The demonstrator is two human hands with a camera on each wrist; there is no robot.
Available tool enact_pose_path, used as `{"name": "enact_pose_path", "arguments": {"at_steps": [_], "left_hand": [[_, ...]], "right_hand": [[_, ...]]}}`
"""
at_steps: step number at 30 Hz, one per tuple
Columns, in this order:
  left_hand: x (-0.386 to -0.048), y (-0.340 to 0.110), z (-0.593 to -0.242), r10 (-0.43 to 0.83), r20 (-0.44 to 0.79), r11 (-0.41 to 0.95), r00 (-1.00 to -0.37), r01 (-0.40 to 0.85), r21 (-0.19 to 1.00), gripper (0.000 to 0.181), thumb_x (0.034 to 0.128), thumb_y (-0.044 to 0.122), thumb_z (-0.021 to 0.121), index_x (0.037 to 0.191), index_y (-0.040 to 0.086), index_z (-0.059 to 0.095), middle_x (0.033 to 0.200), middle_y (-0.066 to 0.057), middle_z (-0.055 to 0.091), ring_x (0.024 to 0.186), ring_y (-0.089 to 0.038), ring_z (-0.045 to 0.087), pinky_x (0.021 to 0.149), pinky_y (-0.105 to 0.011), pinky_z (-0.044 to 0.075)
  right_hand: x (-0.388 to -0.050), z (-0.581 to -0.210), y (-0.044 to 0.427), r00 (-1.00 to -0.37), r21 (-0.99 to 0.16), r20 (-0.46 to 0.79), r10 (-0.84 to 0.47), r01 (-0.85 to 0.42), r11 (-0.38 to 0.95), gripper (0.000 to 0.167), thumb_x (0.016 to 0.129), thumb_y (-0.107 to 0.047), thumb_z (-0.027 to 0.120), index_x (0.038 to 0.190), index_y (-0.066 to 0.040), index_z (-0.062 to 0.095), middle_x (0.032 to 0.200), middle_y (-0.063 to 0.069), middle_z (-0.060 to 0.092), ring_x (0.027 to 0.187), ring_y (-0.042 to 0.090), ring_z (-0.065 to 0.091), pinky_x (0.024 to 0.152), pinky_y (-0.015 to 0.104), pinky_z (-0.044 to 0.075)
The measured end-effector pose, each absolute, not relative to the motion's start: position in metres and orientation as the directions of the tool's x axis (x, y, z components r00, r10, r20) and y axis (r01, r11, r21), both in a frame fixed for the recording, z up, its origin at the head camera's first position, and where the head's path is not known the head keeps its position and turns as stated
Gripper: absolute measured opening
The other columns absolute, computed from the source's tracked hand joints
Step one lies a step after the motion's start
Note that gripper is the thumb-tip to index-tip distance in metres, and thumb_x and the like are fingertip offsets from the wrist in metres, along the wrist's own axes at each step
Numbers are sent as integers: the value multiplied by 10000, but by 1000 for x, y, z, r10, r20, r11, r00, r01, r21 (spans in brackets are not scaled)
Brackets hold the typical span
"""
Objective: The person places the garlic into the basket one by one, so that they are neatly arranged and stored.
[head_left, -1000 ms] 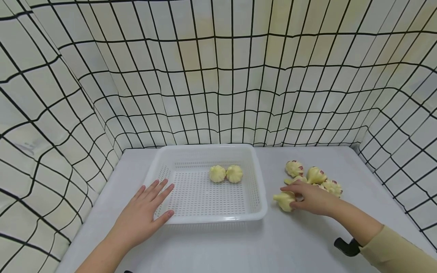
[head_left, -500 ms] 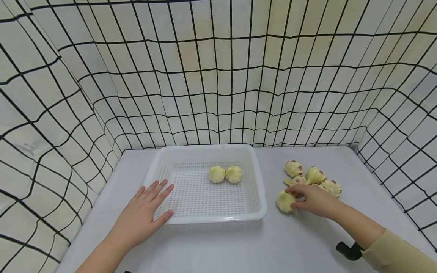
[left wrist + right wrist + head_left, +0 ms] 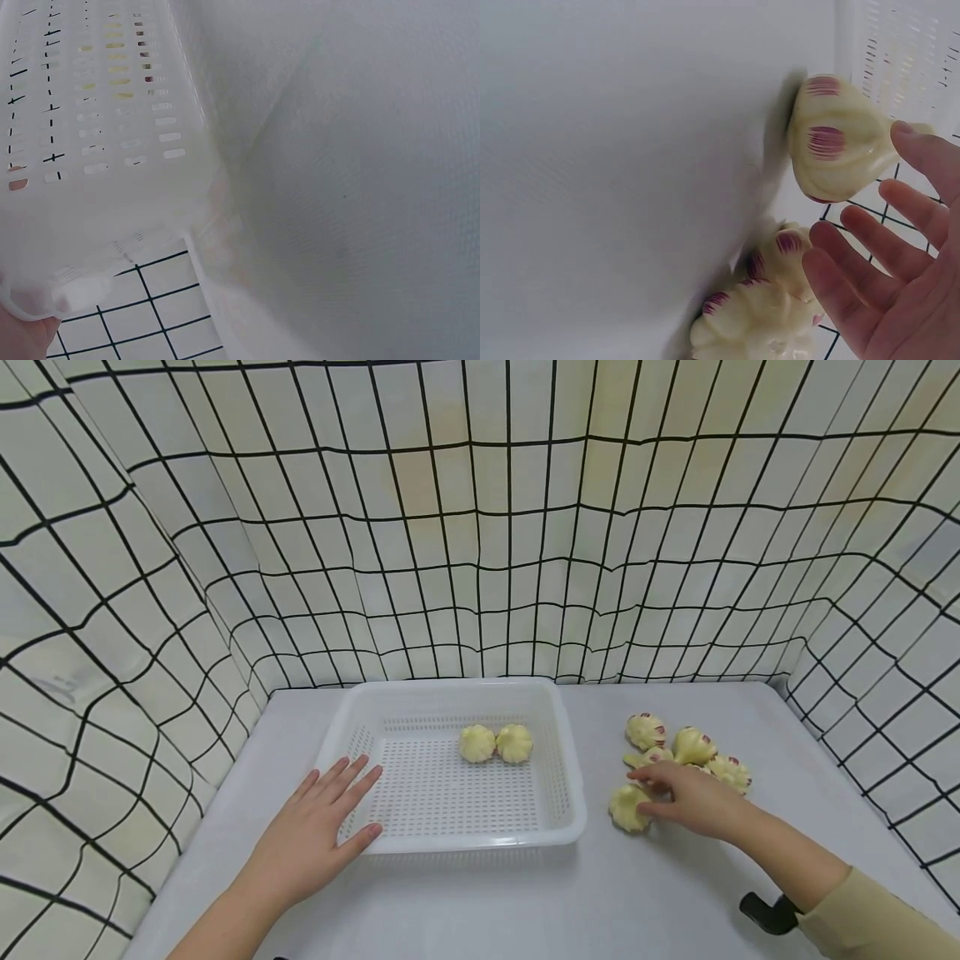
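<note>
A yellowish-white garlic bulb (image 3: pixel 627 810) rests on the table right of the white basket (image 3: pixel 480 842). My right hand (image 3: pixel 693 800) is beside it, thumb and forefinger close to its near side. In the right wrist view the purple-streaked garlic bulb (image 3: pixel 836 142) has its stem beside my thumb, and my other fingers are spread apart and not wrapped round it. Whether the fingertips touch the bulb, I cannot tell. My left hand (image 3: pixel 311 839) lies over the basket's left front corner, fingers straight. Two garlic bulbs (image 3: pixel 497 743) sit side by side inside the basket.
Several more garlic bulbs (image 3: pixel 693 746) are clustered behind my right hand, partly hidden by it. Black netting (image 3: pixel 510 560) over white walls encloses the table's back and sides. A black object (image 3: pixel 768 913) is at my right sleeve.
The nearest garlic bulb has turned so that its stem no longer points left, and it has shifted slightly right and nearer. My right hand moved a little right. My left hand stayed put.
</note>
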State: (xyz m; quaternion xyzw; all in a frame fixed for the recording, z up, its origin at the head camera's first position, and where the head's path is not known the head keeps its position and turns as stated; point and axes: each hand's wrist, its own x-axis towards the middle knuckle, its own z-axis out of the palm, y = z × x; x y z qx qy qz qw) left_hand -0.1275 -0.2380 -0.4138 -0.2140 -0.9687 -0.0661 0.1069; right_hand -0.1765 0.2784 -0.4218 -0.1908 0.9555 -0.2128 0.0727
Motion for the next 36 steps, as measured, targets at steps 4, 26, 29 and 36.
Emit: {"name": "enact_pose_path", "arguments": {"at_steps": [4, 26, 29, 36], "left_hand": [[-127, -238, -414, 399, 234, 901, -886, 427, 80, 723, 942, 533, 591, 1551, 217, 361, 1591, -78, 336, 1464, -342, 276, 1233, -413, 11], [-125, -238, -413, 389, 236, 905, -891, 417, 84, 717, 940, 543, 586, 1550, 239, 364, 1596, -60, 331, 1471, -324, 269, 1221, -480, 115], [-125, -238, -414, 392, 241, 904, -888, 420, 80, 718, 940, 543, 587, 1550, 235, 365, 1595, -61, 332, 1468, -329, 276, 1231, -443, 67], [-126, -238, -414, 403, 252, 900, -880, 432, 68, 718, 936, 540, 596, 1546, 235, 371, 1590, -64, 342, 1463, -329, 286, 1220, -475, 119]], "right_hand": [[-177, -418, 278, -907, -428, -22, -421, -372, 824, 437, 881, -319, 756, 1274, -154, 659, 1219, 15, 664, 1085, 228, 629, 867, 420, 557], [-180, -406, 260, -892, -343, -23, -452, -418, 842, 231, 901, -259, 738, 1124, -202, 758, 1049, -87, 718, 791, -4, 587, 622, 209, 505], [-180, -403, 261, -896, -318, -23, -442, -413, 853, 235, 915, -262, 719, 1136, -191, 753, 1070, -57, 726, 738, -15, 556, 592, 206, 480], [-183, -382, 261, -919, -319, -2, -395, -373, 871, 239, 923, -269, 708, 1148, -201, 753, 1019, -57, 730, 708, 38, 557, 616, 290, 479]]}}
